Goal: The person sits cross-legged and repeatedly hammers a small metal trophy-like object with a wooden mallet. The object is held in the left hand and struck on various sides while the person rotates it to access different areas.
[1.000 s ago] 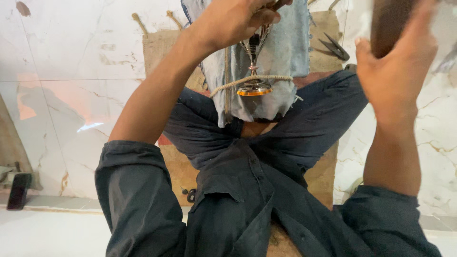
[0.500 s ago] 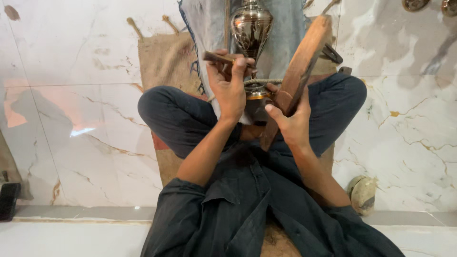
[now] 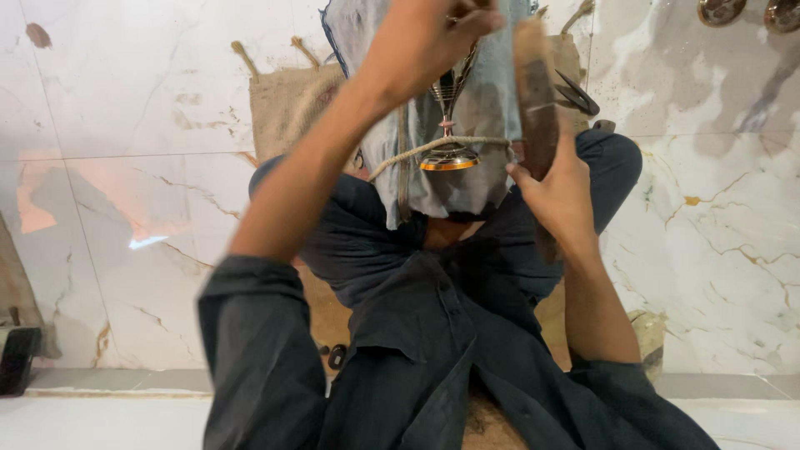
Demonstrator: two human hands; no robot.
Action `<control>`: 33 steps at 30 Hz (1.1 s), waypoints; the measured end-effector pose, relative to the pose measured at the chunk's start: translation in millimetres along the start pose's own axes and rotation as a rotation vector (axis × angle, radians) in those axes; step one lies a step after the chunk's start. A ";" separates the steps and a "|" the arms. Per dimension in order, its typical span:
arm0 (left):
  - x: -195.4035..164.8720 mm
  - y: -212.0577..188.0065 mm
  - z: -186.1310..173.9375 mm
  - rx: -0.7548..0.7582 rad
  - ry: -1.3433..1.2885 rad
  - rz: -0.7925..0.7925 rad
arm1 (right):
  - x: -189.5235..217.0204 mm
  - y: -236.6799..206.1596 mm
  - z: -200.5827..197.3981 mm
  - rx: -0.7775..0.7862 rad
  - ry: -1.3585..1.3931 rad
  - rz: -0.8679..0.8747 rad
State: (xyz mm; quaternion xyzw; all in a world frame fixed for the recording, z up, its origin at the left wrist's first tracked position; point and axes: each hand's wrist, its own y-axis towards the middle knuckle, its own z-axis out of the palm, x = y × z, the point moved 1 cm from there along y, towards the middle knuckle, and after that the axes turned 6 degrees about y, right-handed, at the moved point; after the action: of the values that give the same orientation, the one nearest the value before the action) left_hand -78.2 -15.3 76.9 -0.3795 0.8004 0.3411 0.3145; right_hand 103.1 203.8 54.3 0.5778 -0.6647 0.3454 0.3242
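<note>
I sit cross-legged on a burlap mat (image 3: 279, 108) with a grey cloth (image 3: 492, 92) over my lap. My left hand (image 3: 425, 33) is raised at the top of the view, closed over the upper part of a shiny metal goblet-like vessel (image 3: 448, 154); only its stem and gold-rimmed foot show below the hand. A thin rope (image 3: 408, 154) runs across the vessel's stem. My right hand (image 3: 558, 192) grips the lower part of a long brown wooden block (image 3: 533, 92), held upright just right of the vessel.
Scissors (image 3: 577, 93) lie on the mat behind the block. Two round metal pieces (image 3: 717, 10) sit on the marble floor at top right. A dark object (image 3: 17, 358) is at the left edge, a small black ring (image 3: 336, 357) by my thigh, and a round dull object (image 3: 646, 329) near my right elbow.
My left hand has risen from the vessel's lower part to cover its top. The wooden block has swung from leaning to nearly upright, and my right hand has shifted rightward.
</note>
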 end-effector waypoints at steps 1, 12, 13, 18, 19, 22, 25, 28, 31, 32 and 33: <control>-2.0 15.8 3.1 0.121 0.131 -0.002 | -6.0 -1.3 -2.0 0.004 0.116 0.076; -1.0 70.7 26.6 0.540 0.599 0.104 | -28.3 15.5 -43.2 -0.437 0.669 0.032; 2.3 70.7 29.8 0.528 0.587 0.141 | -27.6 19.7 -45.0 -0.512 0.893 0.175; 11.5 72.6 45.8 0.395 0.465 0.305 | -16.8 30.6 -44.3 -0.198 0.495 0.033; 13.1 73.9 48.4 0.454 0.455 0.296 | -19.0 28.5 -40.5 -0.235 0.761 0.144; 16.4 79.8 53.1 0.599 0.431 0.286 | -19.8 16.7 -25.0 -0.186 -0.041 -0.271; 16.1 83.8 56.0 0.733 0.391 0.292 | -29.2 4.6 -5.2 -0.340 0.824 0.048; 14.3 86.8 55.1 0.828 0.348 0.312 | -27.3 -7.0 5.8 -0.286 0.076 -0.052; 11.0 83.5 52.4 0.797 0.376 0.400 | -26.3 -18.1 17.8 -0.432 0.677 0.102; 10.3 83.1 51.0 0.786 0.401 0.431 | -24.4 -20.4 20.4 -0.410 0.485 0.030; 10.6 82.6 48.8 0.777 0.426 0.456 | -23.3 -22.3 23.2 -0.382 0.295 -0.039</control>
State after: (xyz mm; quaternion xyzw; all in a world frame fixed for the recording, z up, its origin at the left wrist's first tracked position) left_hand -139.6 58.5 66.4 -0.1107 0.9775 -0.0074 0.1793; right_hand 127.3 195.0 24.0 0.4621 -0.6522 0.2876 0.5276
